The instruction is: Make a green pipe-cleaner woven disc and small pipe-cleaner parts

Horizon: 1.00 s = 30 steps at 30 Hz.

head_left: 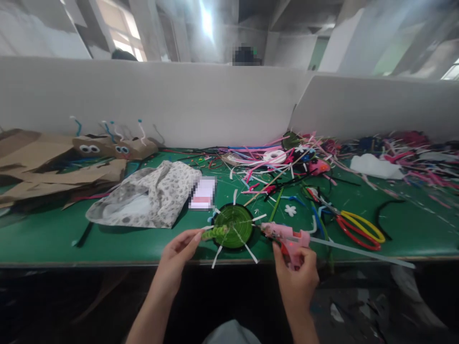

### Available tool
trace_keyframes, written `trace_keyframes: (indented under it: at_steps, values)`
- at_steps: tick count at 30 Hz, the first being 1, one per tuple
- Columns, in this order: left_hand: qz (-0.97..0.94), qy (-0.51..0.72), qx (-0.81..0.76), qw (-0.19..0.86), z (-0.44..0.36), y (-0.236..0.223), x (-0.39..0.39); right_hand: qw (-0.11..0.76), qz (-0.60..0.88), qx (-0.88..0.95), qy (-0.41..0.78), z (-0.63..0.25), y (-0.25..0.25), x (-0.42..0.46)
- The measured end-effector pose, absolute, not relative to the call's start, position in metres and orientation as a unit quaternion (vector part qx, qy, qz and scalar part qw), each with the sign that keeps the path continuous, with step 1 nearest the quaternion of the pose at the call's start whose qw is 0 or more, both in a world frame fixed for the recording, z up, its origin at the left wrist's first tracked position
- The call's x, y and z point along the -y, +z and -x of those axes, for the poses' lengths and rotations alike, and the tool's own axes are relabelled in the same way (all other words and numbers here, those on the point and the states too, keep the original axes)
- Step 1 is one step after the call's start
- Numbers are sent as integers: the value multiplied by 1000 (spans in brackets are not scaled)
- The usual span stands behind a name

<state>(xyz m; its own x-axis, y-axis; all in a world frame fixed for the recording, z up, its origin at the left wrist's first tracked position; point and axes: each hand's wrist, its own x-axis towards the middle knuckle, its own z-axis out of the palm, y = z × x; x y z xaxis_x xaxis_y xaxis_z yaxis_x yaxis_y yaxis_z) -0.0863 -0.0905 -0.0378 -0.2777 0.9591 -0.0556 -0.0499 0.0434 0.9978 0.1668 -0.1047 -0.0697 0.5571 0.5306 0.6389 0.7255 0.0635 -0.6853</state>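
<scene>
Between my hands, near the table's front edge, lies a round green disc (239, 234) with a dark rim and white strips sticking out around it. My left hand (183, 249) pinches a small fuzzy green twisted piece (214, 232) at its end, and the piece reaches over the disc's left part. In my right hand (297, 272) is a pink hot glue gun (285, 232), its nozzle pointing left at the disc's right rim. A long translucent glue stick (362, 252) runs out of the gun's back to the right. Whether the nozzle touches the disc I cannot tell.
Red and yellow handled scissors (360, 230) lie to the right, by a white flower shape (290, 210). Behind are piled pipe cleaners (251, 153). A patterned cloth (172, 191), a phone-like slab (202, 193) and brown paper pieces (36, 153) lie left. A white partition (161, 100) stands behind.
</scene>
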Motion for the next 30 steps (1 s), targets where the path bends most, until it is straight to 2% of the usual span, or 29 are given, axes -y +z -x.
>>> trace_keyframes:
  at_steps: [5, 8, 12, 14, 23, 30]
  values:
    - [-455, 544, -619, 337, 110, -40, 107, 541, 740, 400, 16, -240, -58, 87]
    - [-490, 505, -650, 287, 114, -33, 119, 531, 700, 454, 148, -279, -38, 69]
    - [-529, 487, -651, 243, 104, -21, 124, 594, 594, 407, 360, -301, -9, 42]
    - [-550, 484, -640, 231, 99, -18, 122, 604, 553, 391, 421, -304, -4, 27]
    - [-582, 473, -640, 168, 100, -10, 118, 602, 530, 383, 459, -324, -27, -13]
    - [-651, 442, -607, 107, 88, -10, 109, 594, 546, 404, 432, -316, -33, -11]
